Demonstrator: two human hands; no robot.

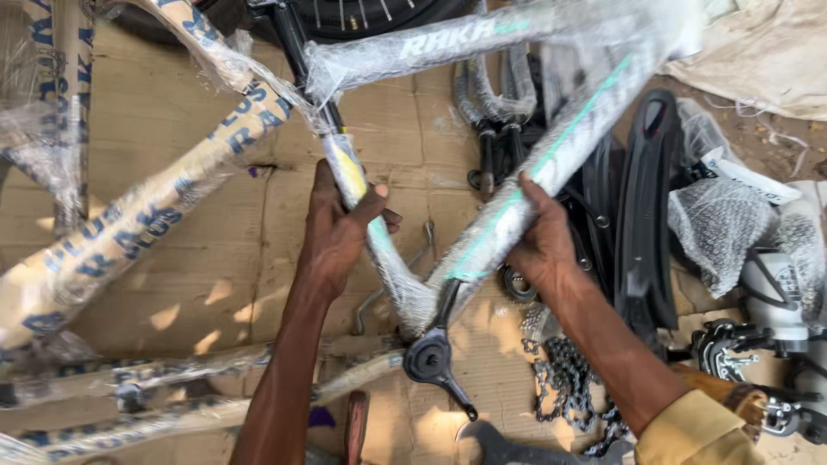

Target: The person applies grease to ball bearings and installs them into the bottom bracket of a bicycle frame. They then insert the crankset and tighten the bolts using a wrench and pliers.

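Bicycle frame (pixel 517 207), wrapped tube by tube in clear plastic film, is held up between both hands over sheets of cardboard (pixel 172 129) on the floor. The left hand (pixel 340 228) is closed round the seat tube, thumb across the front, and the right hand (pixel 538 245) is closed round the pale down tube with its green stripe. Just below both hands the two tubes meet at the black crank (pixel 435 362), which hangs free.

The frame looks rigid and moderately heavy, an awkward open shape that would swing about the crank end if held by one tube only; a grip on two tubes, as here, steadies it. The film looks slick and loose in places, so a full wrap of the fingers probably holds better than a pinch.

A bare chain (pixel 564 383) lies below the right hand, black mudguards (pixel 646 215) beyond it. A second wrapped frame (pixel 129 232), tan with blue lettering, lies to the left of the left hand.
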